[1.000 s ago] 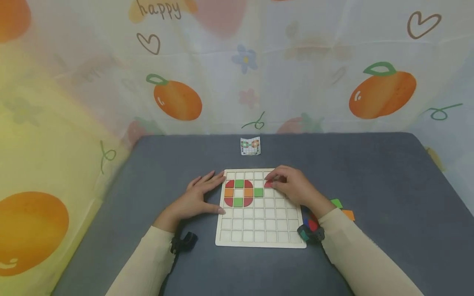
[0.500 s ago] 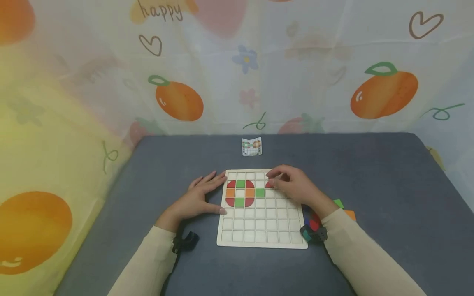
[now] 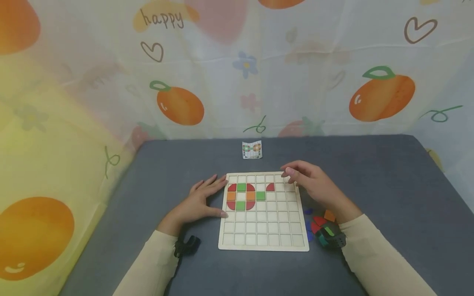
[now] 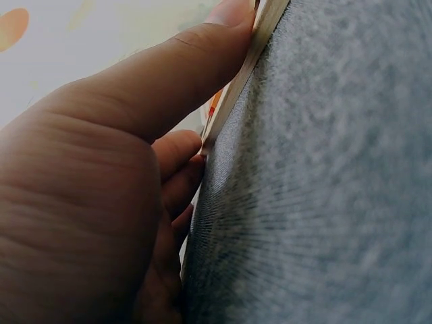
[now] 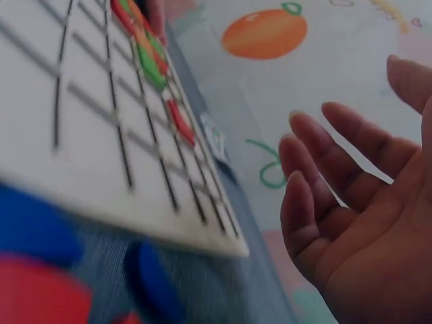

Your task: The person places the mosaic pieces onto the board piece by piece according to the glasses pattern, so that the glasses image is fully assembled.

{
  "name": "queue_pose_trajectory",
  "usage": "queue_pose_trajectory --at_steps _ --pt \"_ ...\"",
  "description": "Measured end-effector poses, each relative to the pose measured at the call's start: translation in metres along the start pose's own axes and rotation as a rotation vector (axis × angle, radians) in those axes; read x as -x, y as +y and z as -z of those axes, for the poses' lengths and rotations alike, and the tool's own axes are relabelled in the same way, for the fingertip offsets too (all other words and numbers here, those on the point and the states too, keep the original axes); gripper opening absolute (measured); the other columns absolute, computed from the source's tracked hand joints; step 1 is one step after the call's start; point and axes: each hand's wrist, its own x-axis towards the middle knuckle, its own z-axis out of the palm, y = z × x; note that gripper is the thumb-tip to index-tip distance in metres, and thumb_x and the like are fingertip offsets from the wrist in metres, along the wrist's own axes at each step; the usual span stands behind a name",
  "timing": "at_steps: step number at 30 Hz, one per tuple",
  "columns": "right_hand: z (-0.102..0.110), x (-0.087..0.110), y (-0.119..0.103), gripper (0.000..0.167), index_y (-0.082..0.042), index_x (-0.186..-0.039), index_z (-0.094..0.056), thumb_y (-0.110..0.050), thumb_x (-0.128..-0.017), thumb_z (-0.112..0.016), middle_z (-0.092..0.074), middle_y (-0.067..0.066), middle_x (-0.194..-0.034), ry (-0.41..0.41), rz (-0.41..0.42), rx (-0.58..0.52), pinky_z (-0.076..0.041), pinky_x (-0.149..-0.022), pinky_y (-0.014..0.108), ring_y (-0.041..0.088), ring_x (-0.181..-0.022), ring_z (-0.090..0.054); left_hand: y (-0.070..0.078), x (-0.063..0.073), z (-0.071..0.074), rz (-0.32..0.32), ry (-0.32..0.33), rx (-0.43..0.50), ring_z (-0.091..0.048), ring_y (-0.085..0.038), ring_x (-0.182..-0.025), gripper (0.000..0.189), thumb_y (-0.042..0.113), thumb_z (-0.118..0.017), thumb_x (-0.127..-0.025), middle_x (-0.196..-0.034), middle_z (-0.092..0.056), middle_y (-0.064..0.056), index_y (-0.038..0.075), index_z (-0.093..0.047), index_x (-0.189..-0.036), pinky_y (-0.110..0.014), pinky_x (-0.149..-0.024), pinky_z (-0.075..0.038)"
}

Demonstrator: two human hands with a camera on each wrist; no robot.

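Board lower centre. My left hand spread at its left edge; my right hand, fingers loose and empty, near its upper right corner. Tile ring and green square laid; right side probably just begun, one red tile. Loose pieces unplaced, lower right.

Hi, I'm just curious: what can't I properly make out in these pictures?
Head view: the small card has details too tiny to read.
Head view: the loose pieces are partly covered by the black wristband, so I can't count them.
Left wrist view: the left hand hides most of the board.
Right wrist view: the big red piece is blurred and cut off at the lower left corner.
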Motion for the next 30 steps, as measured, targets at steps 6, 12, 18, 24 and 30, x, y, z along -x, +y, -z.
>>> queue_pose_trajectory --at_steps 6,12,18,24,30 --pt "0.015 0.018 0.009 0.042 0.002 -0.143 -0.064 -0.029 -0.117 -0.057 -0.068 0.017 -0.134 0.026 -0.026 0.052 -0.046 -0.107 0.051 0.034 -0.126 -0.061 0.001 0.000 0.000 0.002 0.003 -0.004 -0.010 -0.030 -0.165 0.108 0.047 -0.096 -0.083 -0.177 -0.029 0.006 0.017 -0.041 -0.170 -0.062 -0.125 0.000" --pt "0.040 0.043 0.029 0.045 0.001 -0.147 -0.062 -0.033 -0.119 -0.051 -0.067 0.018 -0.139 0.042 -0.039 0.115 -0.049 -0.105 0.032 0.036 -0.128 -0.064 0.002 0.001 0.001 0.001 -0.001 0.006 -0.009 -0.029 -0.166 0.109 0.046 -0.096 -0.083 -0.177 -0.028 0.007 0.017 -0.040 -0.171 -0.061 -0.126 0.000" --pt "0.061 0.064 0.051 0.041 0.001 -0.146 -0.062 -0.027 -0.117 -0.055 -0.069 0.018 -0.135 0.067 -0.071 0.163 -0.051 -0.096 0.023 0.025 -0.120 -0.068 -0.001 0.002 -0.002 0.007 -0.003 0.001 -0.009 -0.027 -0.166 0.109 0.048 -0.096 -0.082 -0.177 -0.029 0.007 0.019 -0.040 -0.171 -0.060 -0.126 0.000" --pt "0.068 0.069 0.062 0.039 -0.007 -0.142 -0.068 -0.026 -0.108 -0.073 -0.069 0.011 -0.136 -0.029 -0.073 0.164 -0.057 -0.090 0.031 0.020 -0.118 -0.067 -0.002 0.004 -0.004 0.010 0.003 -0.005 -0.009 -0.027 -0.166 0.109 0.050 -0.096 -0.082 -0.176 -0.029 0.009 0.019 -0.041 -0.171 -0.060 -0.126 0.000" --pt "0.076 0.072 0.063 0.041 -0.013 -0.137 -0.073 -0.022 -0.099 -0.084 -0.069 0.004 -0.134 -0.087 -0.018 0.247 -0.053 -0.095 0.029 0.021 -0.119 -0.064 -0.003 0.002 -0.003 -0.005 0.007 -0.012 -0.010 -0.028 -0.166 0.109 0.050 -0.095 -0.083 -0.176 -0.028 0.009 0.019 -0.040 -0.171 -0.060 -0.126 0.000"
